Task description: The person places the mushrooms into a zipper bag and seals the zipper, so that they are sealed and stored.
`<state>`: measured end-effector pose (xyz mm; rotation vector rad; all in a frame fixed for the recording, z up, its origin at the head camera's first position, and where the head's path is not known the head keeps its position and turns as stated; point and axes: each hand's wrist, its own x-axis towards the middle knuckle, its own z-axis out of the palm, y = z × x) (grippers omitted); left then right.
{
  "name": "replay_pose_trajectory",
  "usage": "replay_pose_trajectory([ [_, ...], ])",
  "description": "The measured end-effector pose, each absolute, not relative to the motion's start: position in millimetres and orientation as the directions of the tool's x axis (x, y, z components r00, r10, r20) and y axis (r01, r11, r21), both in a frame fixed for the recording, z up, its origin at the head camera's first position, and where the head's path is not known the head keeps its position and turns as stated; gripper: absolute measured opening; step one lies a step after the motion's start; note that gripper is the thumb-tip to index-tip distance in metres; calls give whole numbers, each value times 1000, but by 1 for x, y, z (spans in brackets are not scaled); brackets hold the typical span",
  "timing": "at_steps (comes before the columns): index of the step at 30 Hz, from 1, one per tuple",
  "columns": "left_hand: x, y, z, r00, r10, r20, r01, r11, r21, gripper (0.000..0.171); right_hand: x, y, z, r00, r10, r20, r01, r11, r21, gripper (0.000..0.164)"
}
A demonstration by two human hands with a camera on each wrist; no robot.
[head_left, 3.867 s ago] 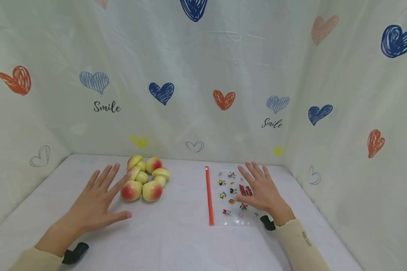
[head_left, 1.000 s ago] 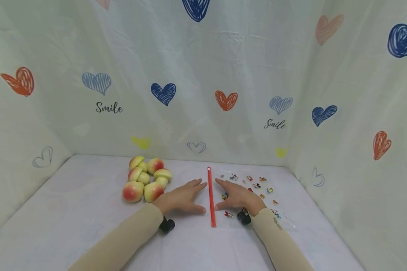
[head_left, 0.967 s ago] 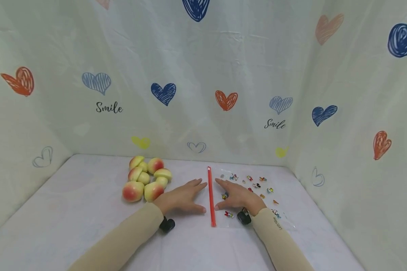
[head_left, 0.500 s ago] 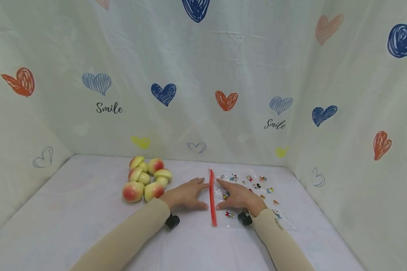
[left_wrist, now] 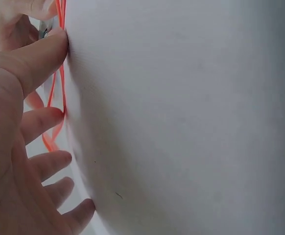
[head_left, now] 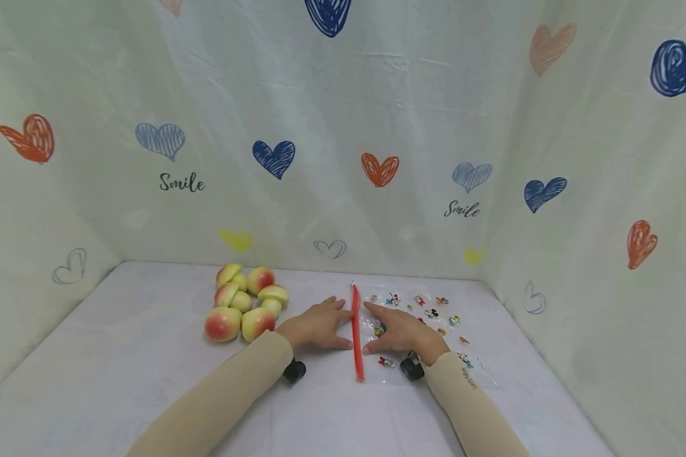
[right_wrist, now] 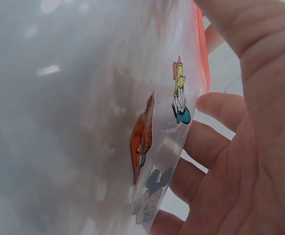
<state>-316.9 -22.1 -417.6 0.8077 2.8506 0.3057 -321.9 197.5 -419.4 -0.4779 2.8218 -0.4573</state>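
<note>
A clear plastic zip bag (head_left: 431,313) printed with small cartoon figures lies flat on the table, its red zip strip (head_left: 357,355) facing left. From the left, my left hand (head_left: 320,325) touches the strip with thumb and fingertips, its fingers spread. Over the bag sits my right hand (head_left: 403,331), thumb and index finger right beside the strip. The left wrist view shows the strip's two red edges (left_wrist: 63,93) parted between the hands. In the right wrist view, fingertips (right_wrist: 213,107) of the right hand are at the bag's film, near a printed duck (right_wrist: 180,95).
Several yellow mushroom-shaped pieces (head_left: 223,324) with red-blushed caps lie in a group left of the left hand. The white-covered table (head_left: 120,355) meets a pale curtain (head_left: 320,203) with printed hearts at the back and sides.
Both hands came inward from wide apart to the strip. In the last second the left hand shifted slightly right onto it, and the strip now bows a little. The bag reaches further right than at first.
</note>
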Motion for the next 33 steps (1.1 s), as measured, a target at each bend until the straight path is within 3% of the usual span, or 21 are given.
replay_pose_trajectory([
  [14, -323, -17, -419, -852, 509, -122, 484, 854, 190, 64, -319, 199, -412, -927, -322, -191, -263, 923, -282, 99],
  [25, -319, -13, -414, -872, 483, -82, 454, 860, 235, 64, -322, 207, -409, -877, -459, -141, -422, 877, -228, 99],
  [33, -315, -6, -415, -893, 445, -73, 423, 882, 210, 64, -328, 202, -405, -869, -464, -175, -432, 881, -190, 98],
])
